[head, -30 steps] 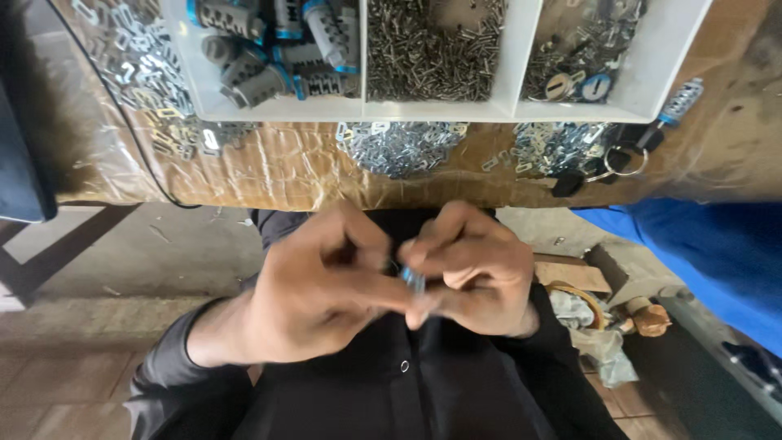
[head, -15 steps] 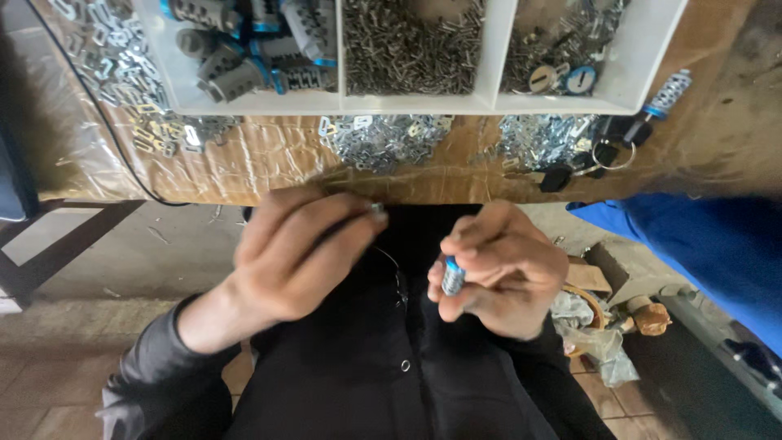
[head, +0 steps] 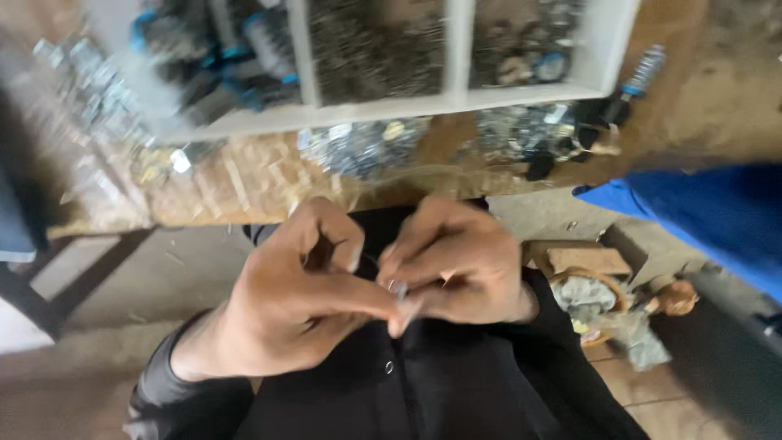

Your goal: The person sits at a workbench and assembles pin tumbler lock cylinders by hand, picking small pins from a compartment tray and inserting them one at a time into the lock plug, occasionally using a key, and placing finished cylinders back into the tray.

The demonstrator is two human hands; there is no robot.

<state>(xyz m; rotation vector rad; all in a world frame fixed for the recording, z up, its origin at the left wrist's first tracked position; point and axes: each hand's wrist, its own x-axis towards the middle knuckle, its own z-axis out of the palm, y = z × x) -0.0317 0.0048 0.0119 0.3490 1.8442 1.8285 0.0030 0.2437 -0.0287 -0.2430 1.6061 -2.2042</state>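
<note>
In the head view, blurred by motion, the two hands meet in front of the person's black buttoned garment, just below the edge of a wooden workbench. The left hand comes in from the lower left, its fingers curled and its thumb stretched toward the middle; the right hand faces it with its fingers folded down. Both hands are closed together, fingertips touching, pinched on a small metal part that shows only as a pale glint between the thumbs; its exact shape cannot be told. On the bench, well above the hands, stands a white compartment tray: its left compartment holds grey cylinders with blue ends, the middle one a heap of small dark metal pieces, the right one mixed metal bits with a blue round piece. In front of the tray lie two clear bags of silvery hardware, and near the bench's right end a coil spring with a blue tip. A blue sleeve of another person enters from the right edge. Below it, on the floor, sits a cluttered pile of wood and cloth.
</note>
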